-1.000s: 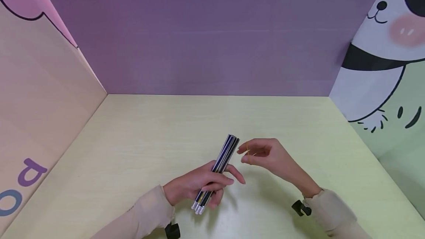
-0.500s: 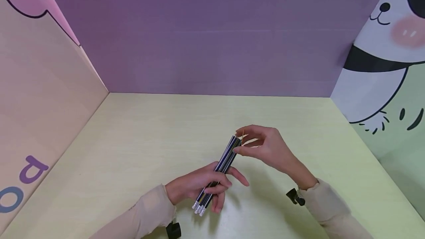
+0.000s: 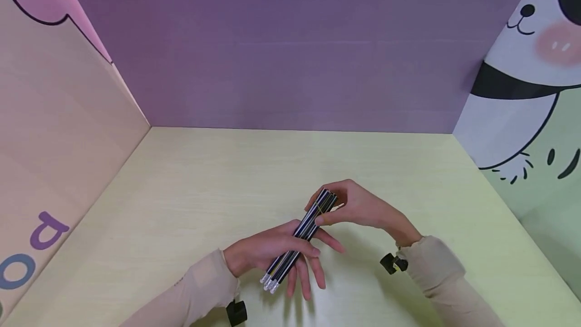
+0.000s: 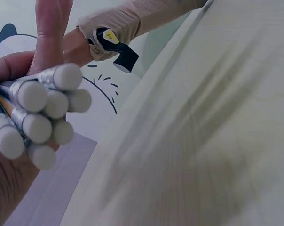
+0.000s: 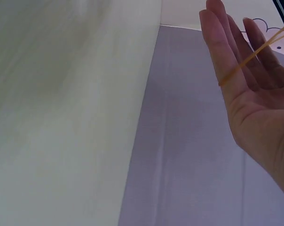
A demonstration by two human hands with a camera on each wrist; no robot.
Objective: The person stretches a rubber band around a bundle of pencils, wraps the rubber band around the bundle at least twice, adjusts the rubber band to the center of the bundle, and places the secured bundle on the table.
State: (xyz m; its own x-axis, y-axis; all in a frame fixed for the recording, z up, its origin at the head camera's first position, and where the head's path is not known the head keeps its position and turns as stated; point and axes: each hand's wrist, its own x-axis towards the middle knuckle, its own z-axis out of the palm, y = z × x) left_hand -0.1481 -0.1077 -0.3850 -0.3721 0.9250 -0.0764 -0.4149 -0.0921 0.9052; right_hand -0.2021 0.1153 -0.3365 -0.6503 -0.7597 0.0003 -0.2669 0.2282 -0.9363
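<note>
A bundle of dark striped pencils point(image 3: 297, 238) slants across the front middle, held above the table. My left hand point(image 3: 268, 249) grips its lower half, thumb across the top and the other fingers spread out beneath. White eraser ends point(image 4: 37, 128) face the camera in the left wrist view. Around the upper end of the bundle, my right hand point(image 3: 358, 207) curls its thumb and fingers. A thin yellow rubber band point(image 5: 248, 59) is hooked over a digit of this hand and stretches to the pencils. In the head view, the band crosses the bundle near the thumb tip.
Both hands are over a pale wooden table point(image 3: 218, 180). A purple wall panel point(image 3: 290, 49) stands behind it, with a pink panel point(image 3: 68, 130) at left and a panda-printed panel point(image 3: 513, 125) at right. Black wrist cameras point(image 3: 394, 263) hang below the sleeves.
My right hand has come left onto the pencils' upper end, bringing the rubber band over the bundle. The fingers of my left hand have straightened and spread beneath the pencils.
</note>
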